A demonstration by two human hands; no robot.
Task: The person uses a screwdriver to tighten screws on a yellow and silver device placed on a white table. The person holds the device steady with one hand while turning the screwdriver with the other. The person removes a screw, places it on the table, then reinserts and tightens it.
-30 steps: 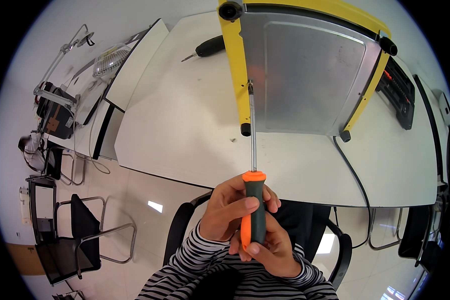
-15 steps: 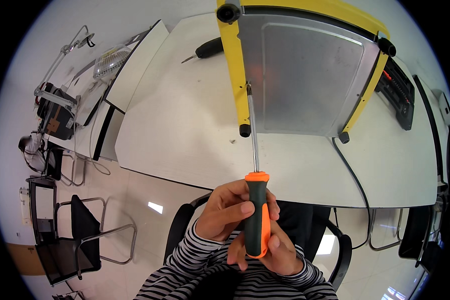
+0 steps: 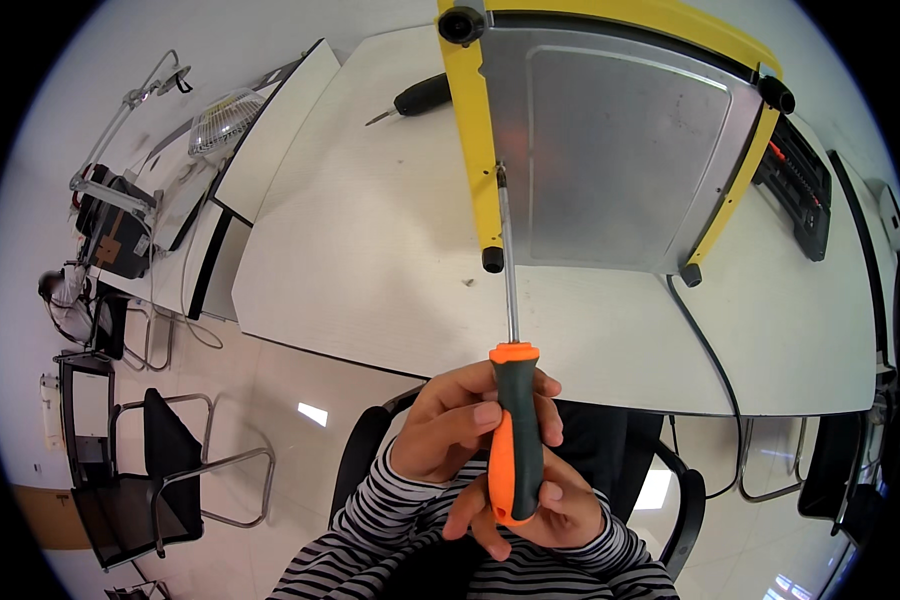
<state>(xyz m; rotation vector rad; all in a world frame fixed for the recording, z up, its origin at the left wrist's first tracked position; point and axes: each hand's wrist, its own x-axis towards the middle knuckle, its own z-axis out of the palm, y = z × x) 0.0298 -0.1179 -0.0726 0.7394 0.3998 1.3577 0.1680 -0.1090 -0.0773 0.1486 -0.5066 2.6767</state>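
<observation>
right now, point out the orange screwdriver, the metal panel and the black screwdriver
Orange screwdriver (image 3: 518, 390), head view: on its handle
Metal panel (image 3: 620, 155), head view: near its middle
Black screwdriver (image 3: 423, 96), head view: on its handle

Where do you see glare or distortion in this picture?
Head view: fisheye distortion bows the edges of the white tabletop, and the corners go black; head view: bright glare patches sit on the glossy pale floor, a faint reddish glow tints the flat grey metal panel, and the green-and-orange screwdriver has a shiny shaft.
</observation>
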